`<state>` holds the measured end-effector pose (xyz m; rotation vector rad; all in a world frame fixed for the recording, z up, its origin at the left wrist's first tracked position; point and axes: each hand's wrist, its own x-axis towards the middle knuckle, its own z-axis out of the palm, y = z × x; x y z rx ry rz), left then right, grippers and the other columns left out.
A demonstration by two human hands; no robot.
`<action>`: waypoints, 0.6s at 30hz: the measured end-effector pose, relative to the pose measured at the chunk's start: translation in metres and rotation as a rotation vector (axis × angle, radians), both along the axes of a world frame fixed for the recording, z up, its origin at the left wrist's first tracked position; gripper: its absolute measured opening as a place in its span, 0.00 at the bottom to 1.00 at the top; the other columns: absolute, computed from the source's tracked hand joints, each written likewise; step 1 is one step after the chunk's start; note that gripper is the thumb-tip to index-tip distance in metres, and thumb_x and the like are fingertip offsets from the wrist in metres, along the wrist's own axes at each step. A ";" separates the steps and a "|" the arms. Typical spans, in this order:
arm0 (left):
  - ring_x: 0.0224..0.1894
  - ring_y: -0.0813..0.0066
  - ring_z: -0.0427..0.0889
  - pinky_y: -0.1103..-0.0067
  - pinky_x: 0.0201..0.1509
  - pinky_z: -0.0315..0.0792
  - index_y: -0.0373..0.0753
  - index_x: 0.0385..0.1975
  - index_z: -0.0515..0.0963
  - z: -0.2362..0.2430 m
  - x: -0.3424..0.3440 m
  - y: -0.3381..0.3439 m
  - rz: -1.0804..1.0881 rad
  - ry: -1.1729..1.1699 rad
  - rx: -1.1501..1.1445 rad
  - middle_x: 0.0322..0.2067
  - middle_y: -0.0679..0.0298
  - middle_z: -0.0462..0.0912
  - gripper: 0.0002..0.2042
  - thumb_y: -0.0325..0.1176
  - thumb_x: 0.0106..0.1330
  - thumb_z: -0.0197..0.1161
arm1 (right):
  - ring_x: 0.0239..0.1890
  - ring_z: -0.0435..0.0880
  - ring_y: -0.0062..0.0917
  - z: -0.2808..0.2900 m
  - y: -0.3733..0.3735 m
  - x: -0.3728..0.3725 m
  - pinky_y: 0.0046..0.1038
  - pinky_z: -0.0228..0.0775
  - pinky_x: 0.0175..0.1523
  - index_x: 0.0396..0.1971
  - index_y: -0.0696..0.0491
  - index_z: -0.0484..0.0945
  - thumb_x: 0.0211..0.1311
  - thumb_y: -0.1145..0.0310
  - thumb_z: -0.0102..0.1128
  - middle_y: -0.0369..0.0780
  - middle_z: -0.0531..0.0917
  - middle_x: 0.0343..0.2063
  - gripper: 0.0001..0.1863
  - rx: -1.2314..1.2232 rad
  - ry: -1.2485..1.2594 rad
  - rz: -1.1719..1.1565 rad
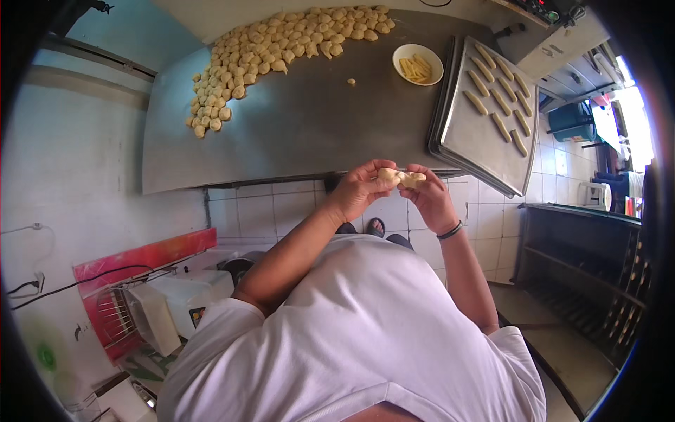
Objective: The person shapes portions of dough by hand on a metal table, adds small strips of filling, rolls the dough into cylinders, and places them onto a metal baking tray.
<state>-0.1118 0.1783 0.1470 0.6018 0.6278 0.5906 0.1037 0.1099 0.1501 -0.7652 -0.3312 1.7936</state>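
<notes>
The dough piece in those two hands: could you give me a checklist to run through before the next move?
1. Dough piece supported: ok, the left hand and right hand both hold it.
2. Dough piece unbroken: cannot tell, its middle is too small to read.
3. Yellow strips within the white bowl: ok, a heap lies inside.
4. Bare space on the metal tray: ok, metal shows around the rolled dough sticks.
5. Metal table free of stray bits: not ok, a small dough scrap lies apart from the dough balls.
</notes>
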 end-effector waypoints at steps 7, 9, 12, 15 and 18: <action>0.44 0.71 0.86 0.81 0.42 0.79 0.38 0.52 0.78 -0.055 -0.138 0.077 0.417 0.517 0.144 0.43 0.61 0.84 0.14 0.33 0.68 0.58 | 0.32 0.83 0.19 -0.026 -0.022 0.072 0.23 0.76 0.37 0.46 0.57 0.80 0.64 0.79 0.64 0.36 0.83 0.35 0.11 -0.113 -0.777 -0.056; 0.38 0.81 0.77 0.84 0.40 0.72 0.39 0.52 0.77 -0.036 -0.266 0.117 0.718 0.704 0.343 0.43 0.65 0.81 0.14 0.28 0.66 0.58 | 0.32 0.83 0.20 -0.006 -0.032 0.131 0.24 0.77 0.38 0.48 0.59 0.79 0.64 0.80 0.63 0.38 0.84 0.37 0.13 -0.149 -0.960 -0.114; 0.45 0.80 0.76 0.82 0.48 0.73 0.38 0.56 0.78 0.068 -0.332 0.156 0.882 0.807 0.489 0.46 0.64 0.81 0.19 0.25 0.64 0.63 | 0.43 0.84 0.22 0.073 -0.009 0.142 0.23 0.78 0.46 0.55 0.60 0.79 0.65 0.79 0.64 0.40 0.83 0.45 0.18 -0.084 -1.154 -0.211; 0.49 0.77 0.78 0.78 0.54 0.74 0.36 0.55 0.80 0.154 -0.274 0.163 1.007 0.819 0.768 0.48 0.64 0.82 0.18 0.23 0.64 0.62 | 0.52 0.84 0.27 0.114 0.051 0.093 0.27 0.78 0.55 0.58 0.58 0.78 0.68 0.77 0.62 0.41 0.83 0.51 0.19 0.308 -1.150 -0.426; 0.53 0.65 0.81 0.69 0.63 0.73 0.33 0.50 0.80 0.138 -0.171 0.152 1.091 1.347 1.629 0.51 0.58 0.80 0.15 0.16 0.64 0.57 | 0.59 0.83 0.40 0.090 0.117 0.030 0.34 0.77 0.62 0.62 0.54 0.76 0.62 0.79 0.64 0.42 0.82 0.57 0.27 0.675 -1.863 -0.460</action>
